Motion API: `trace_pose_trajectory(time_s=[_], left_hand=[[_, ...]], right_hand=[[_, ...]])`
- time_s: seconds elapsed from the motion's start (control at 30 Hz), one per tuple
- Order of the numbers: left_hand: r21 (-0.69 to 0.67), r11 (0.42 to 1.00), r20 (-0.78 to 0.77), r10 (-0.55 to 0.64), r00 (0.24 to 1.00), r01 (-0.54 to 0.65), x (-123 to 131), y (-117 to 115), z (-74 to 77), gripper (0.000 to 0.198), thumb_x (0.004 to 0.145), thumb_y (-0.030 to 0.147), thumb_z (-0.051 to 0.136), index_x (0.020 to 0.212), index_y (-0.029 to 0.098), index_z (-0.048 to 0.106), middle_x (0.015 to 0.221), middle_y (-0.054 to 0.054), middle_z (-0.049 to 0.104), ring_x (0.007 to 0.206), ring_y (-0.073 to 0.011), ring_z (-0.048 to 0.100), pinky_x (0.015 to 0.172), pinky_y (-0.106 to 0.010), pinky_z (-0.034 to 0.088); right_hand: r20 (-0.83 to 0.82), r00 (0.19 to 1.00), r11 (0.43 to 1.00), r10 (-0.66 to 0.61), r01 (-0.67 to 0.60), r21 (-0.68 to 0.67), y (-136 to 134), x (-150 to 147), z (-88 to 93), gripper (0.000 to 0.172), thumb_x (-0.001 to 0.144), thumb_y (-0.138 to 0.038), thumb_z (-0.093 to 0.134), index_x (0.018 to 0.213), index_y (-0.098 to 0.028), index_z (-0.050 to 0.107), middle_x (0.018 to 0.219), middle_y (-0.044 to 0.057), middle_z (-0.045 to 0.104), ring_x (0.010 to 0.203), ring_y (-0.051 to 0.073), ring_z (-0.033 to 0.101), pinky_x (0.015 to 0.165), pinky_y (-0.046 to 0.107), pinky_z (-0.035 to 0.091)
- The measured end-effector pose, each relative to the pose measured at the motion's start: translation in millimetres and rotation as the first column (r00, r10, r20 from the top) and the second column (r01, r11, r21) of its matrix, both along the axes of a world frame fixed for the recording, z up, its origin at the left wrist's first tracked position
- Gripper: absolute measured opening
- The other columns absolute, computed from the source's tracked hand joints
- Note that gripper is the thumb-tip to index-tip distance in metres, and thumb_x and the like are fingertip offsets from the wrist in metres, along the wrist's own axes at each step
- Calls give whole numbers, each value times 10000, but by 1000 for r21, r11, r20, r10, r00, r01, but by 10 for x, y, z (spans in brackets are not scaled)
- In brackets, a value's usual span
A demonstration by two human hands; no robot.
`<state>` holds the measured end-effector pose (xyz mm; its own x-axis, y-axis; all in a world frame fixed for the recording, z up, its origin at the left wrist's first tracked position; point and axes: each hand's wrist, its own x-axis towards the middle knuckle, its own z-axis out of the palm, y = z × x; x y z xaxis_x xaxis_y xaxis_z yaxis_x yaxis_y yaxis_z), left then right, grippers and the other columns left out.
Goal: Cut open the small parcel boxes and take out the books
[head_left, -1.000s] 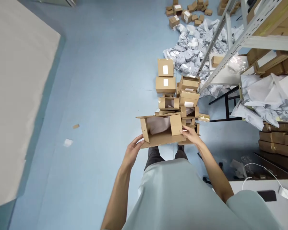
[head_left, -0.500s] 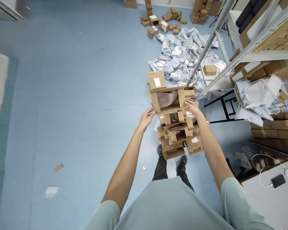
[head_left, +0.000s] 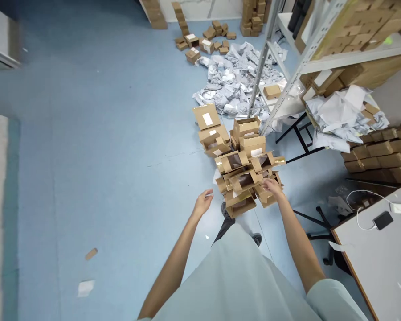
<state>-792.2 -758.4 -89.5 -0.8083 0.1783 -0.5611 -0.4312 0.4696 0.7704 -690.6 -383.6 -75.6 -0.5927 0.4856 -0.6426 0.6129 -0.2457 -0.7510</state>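
Note:
Several open cardboard boxes stand piled close in front of my feet. My left hand (head_left: 203,203) is in the air left of the pile, fingers apart and nothing in them. At the pile's right side my right hand (head_left: 272,186) is open, with its fingertips beside an open box (head_left: 245,179); whether they touch it I cannot tell. Another open box (head_left: 233,161), with something dark brown inside, lies behind that one. Nearest my feet is a box (head_left: 241,205) with its opening towards me. Farther back is a box with a white label (head_left: 207,117).
Grey mailing bags (head_left: 230,80) lie heaped behind the boxes. A metal shelf rack (head_left: 287,98) stands at the right, beside a stack of cartons (head_left: 381,151). A white desk (head_left: 381,254) holds a phone-like black device (head_left: 383,220). Small cartons (head_left: 207,46) sit by the wall.
The large open box between my hands has been let go, and both hands have moved down towards me. More of the pile shows. The view has shifted and turned.

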Motion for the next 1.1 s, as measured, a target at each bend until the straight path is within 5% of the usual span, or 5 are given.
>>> trace_pose_trajectory(time_s=[0.3, 0.53, 0.63, 0.8, 1.1], left_hand=[[147, 913, -57, -375, 925, 380, 1859, 1336, 465, 426, 838, 493, 763, 1164, 220, 790, 1307, -163, 843, 1279, -343, 792, 1199, -558, 587], [257, 615, -83, -755, 651, 746, 3335, 2791, 743, 628, 813, 609, 748, 1298, 210, 759, 1405, -207, 799, 1289, -372, 795, 1208, -563, 584], [263, 428, -104, -879, 466, 865, 3931, 3410, 937, 615, 832, 638, 748, 1296, 235, 769, 1399, -180, 811, 1310, -361, 789, 1215, -546, 584], [250, 134, -140, -975, 173, 959, 4731, 4198, 1240, 665, 880, 674, 747, 1344, 198, 760, 1455, -189, 789, 1264, -361, 811, 1210, -559, 586], [308, -80, -81, -995, -58, 948, 6092, 5434, 1049, 796, 782, 797, 803, 1305, 199, 766, 1423, -207, 801, 1240, -402, 820, 1181, -588, 600]], right_hand=[[-43, 969, 961, -242, 234, -149, 144, 2291, 343, 392, 763, -543, 904, 988, -238, 803, 971, 84, 887, 858, 251, 840, 931, 440, 663], [-257, 827, 860, -499, 437, -266, 332, 4359, 662, 726, 650, -798, 968, 1099, -241, 850, 1110, 125, 891, 962, 311, 857, 1005, 500, 633], [-300, 680, 743, -669, 618, -257, 437, 5203, 830, 794, 647, -864, 945, 1130, -239, 856, 1164, 141, 884, 979, 308, 848, 1004, 493, 626], [-322, 366, 451, -873, 858, -247, 502, 6368, 1036, 838, 673, -896, 909, 1182, -233, 856, 1223, 156, 873, 1031, 306, 838, 1003, 474, 616], [-275, 29, 84, -961, 978, -193, 801, 7827, 1160, 789, 681, -839, 933, 1191, -244, 844, 1225, 150, 868, 1061, 324, 839, 1022, 482, 611]])
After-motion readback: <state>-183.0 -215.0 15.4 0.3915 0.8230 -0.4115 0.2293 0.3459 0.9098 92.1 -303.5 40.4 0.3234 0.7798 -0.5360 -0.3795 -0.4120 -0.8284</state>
